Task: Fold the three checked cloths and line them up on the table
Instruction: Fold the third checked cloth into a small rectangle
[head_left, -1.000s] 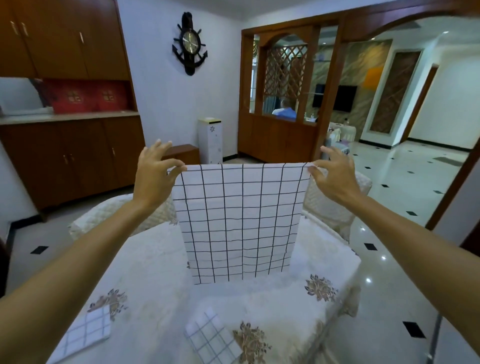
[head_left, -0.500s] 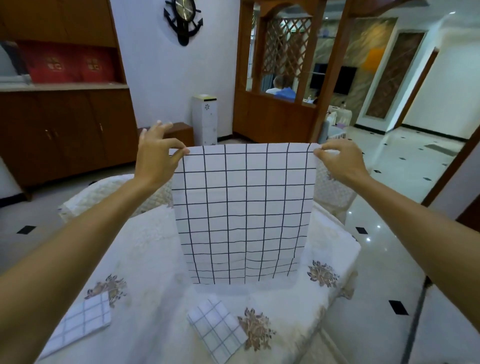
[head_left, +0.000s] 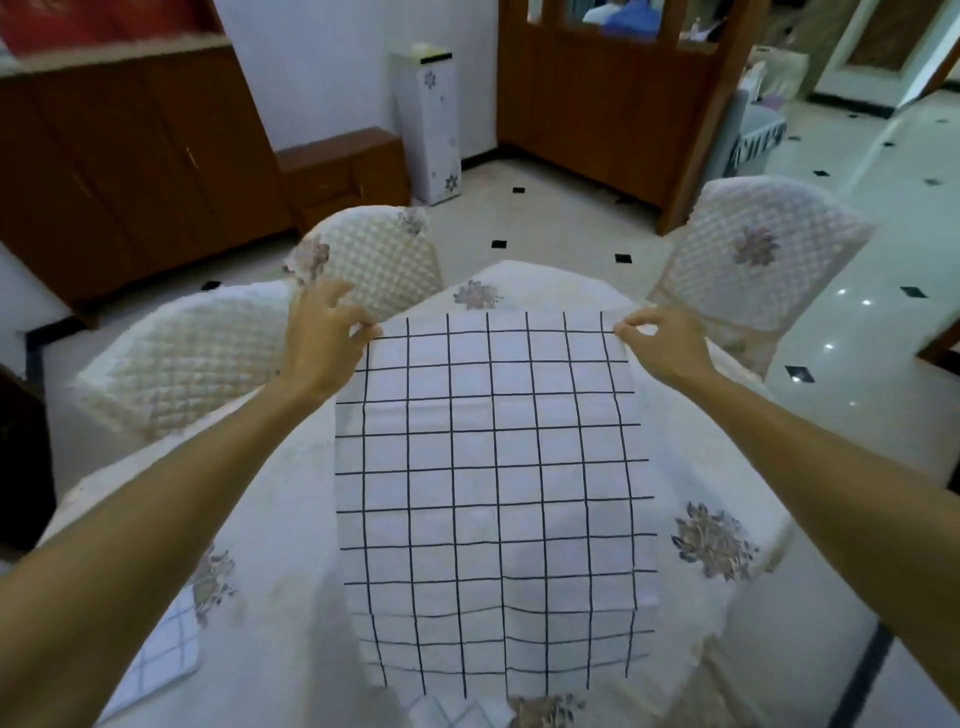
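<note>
Your left hand (head_left: 319, 345) and right hand (head_left: 662, 345) each pinch a far corner of the open checked cloth (head_left: 493, 467), spread over the table (head_left: 727, 613). A folded cloth (head_left: 163, 654) lies near left; another (head_left: 457, 713) peeks beneath the near edge.

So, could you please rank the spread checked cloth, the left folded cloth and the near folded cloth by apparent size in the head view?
1. spread checked cloth, by far the largest.
2. left folded cloth.
3. near folded cloth, mostly hidden by the spread one, so its rank is unsure.
</note>
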